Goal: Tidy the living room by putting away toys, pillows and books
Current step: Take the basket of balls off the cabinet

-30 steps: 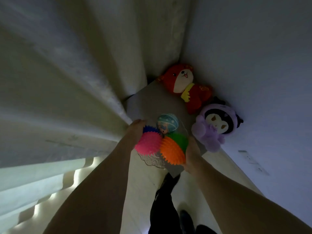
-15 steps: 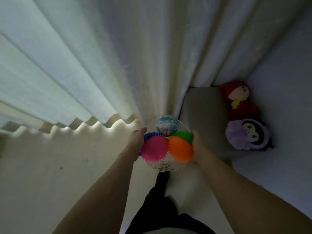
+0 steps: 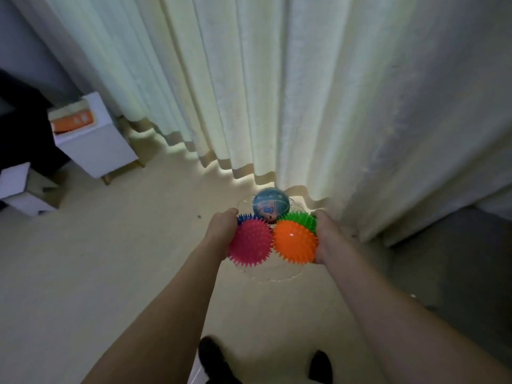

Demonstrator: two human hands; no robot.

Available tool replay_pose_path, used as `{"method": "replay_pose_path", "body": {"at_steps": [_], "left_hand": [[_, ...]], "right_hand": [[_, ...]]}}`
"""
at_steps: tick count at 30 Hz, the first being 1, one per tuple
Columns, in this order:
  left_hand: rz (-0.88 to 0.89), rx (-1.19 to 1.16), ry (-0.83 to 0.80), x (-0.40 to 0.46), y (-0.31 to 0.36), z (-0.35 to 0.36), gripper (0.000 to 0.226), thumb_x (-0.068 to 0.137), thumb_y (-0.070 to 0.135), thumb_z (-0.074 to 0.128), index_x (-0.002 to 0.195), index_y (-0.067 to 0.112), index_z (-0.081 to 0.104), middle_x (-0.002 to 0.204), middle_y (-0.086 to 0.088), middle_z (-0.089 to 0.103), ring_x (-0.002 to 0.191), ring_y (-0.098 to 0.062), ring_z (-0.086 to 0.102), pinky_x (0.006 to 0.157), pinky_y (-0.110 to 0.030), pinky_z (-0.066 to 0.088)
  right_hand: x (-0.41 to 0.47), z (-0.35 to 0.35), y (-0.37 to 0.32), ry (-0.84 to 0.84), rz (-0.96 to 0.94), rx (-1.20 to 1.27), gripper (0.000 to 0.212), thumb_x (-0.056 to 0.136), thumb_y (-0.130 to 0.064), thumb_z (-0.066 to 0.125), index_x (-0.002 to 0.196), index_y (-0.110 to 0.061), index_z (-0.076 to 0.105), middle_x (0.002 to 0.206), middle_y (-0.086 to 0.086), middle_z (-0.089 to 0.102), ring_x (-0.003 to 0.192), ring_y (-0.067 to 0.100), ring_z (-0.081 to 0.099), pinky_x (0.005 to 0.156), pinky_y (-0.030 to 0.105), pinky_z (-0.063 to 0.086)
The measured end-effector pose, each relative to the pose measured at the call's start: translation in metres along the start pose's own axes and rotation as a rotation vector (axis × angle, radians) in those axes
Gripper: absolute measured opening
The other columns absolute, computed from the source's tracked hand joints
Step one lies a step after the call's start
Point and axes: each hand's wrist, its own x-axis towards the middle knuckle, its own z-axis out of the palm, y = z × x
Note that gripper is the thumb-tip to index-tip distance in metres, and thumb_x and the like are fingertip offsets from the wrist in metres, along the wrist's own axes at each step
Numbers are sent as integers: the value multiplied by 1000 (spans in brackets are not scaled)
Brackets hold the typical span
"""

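A person carries a clear bowl [image 3: 273, 275] heaped w/ toy balls across a dim living room, held out in front at about waist height, pale curtains [image 3: 277, 92] hanging straight ahead. Left hand [image 3: 223, 230] cups the bowl's left side, fingers wrapped under and out of sight behind the pink spiky ball [image 3: 250, 242]; right hand [image 3: 322, 236] does the same on the right, thumb up by the green spiky ball [image 3: 300, 218]. How tightly the hidden fingers close can't be told, but both hands plainly bear the load.

Step in hand, by the look of it: the toy part of the tidy-up, mid-carry, w/ no drop-off spot in shot yet. Next move likely calls for finding a shelf or bin and keeping the bowl level, since the pile sits well above the rim.

In the bowl: pink and orange spiky balls [image 3: 295, 241] in front, touching; a blue spiky ball [image 3: 245, 217] and the green one behind; a smooth blue printed ball [image 3: 271, 205] perched on top at the back. A white cabinet [image 3: 94, 139] stands at far left, an orange box [image 3: 73, 120] on it.
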Motion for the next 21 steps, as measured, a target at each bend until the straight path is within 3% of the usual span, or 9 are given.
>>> {"method": "replay_pose_path", "body": {"at_steps": [3,6,11,16,21], "left_hand": [[-4,-22,16,24,12,-82,28,98,36,40,88,14,53,89,-11,56,79,-25,56,72,-35,44],[3,-37,33,41,25,-162,30,98,38,41,99,10,53,91,-11,57,77,-24,56,68,-33,44],[25,-88,48,70,51,-269,28,92,38,42,87,14,54,97,-17,63,92,-33,64,89,-50,49],[3,-149,30,106,76,-351,23,94,33,42,86,14,51,96,-14,59,90,-31,61,87,-46,48],[29,-110,33,161,114,-427,22,95,31,41,86,13,53,99,-13,61,101,-33,63,96,-51,45]], "right_hand": [[-11,84,8,-18,5,1,27,96,-39,44,97,-14,55,103,16,66,93,32,65,67,42,53],[-21,165,18,-50,3,35,30,96,-39,42,99,-11,54,101,16,65,84,30,64,66,42,52],[-36,284,33,-95,-22,18,24,93,-29,40,99,-14,57,97,13,67,87,28,66,75,43,54],[-41,383,27,-76,-78,-23,21,96,-29,42,87,-14,53,76,7,59,63,22,57,58,32,50],[-25,484,21,-63,-100,-2,19,92,-24,42,78,-16,51,67,3,55,57,21,53,66,32,51]]}}
